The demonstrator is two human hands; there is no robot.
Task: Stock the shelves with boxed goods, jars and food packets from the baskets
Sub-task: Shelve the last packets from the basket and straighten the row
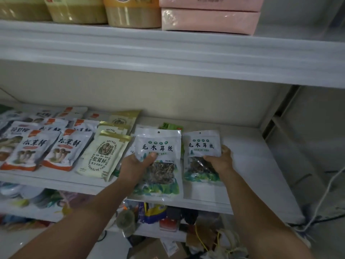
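Left packet (pixel 158 146), head view: dried fungus, on middle shelf (pixel 252 165) right of centre, by near edge. Left hand (pixel 134 165) grips its left side, thumb on front, fingers tucked behind. Right packet (pixel 203 144), same kind, just beside it on right, slightly farther. Right hand (pixel 220 159) holds its right edge, thumb on front, fingers curled round. Mushroom packets (pixel 61 150) overlap in rows at left of shelf. Pink boxes (pixel 209 19) stacked on upper shelf (pixel 168 53).

Single head-worn wide-angle view: camera faces forward, slightly downward onto middle shelf (pixel 248 156), close up; upper shelf (pixel 168 53) spans top of frame.
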